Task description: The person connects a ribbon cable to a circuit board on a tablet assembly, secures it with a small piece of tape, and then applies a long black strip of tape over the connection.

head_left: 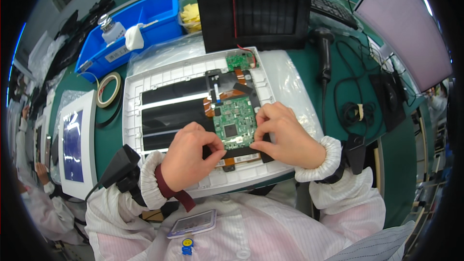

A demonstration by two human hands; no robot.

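Observation:
A green circuit board (236,118) lies in the open back of a white-framed display panel (133,84). Along the board's near edge runs a black strip (240,152), which looks like tape. My left hand (189,157) pinches the strip's left end between thumb and forefinger. At the board's near right corner, my right hand (289,136) is closed in a pinch on the strip's other end, partly hiding it. Orange flat cables (209,108) run beside the board. A smaller green board (240,61) sits at the panel's far right corner, with a red wire leading off it.
Behind the panel stands a large black panel (256,12). To the left are a blue bin (162,14) with a bottle, a tape roll (109,89) and a white-framed screen (72,145). On the right are a barcode scanner (323,55), coiled cable (357,112) and monitor (408,24).

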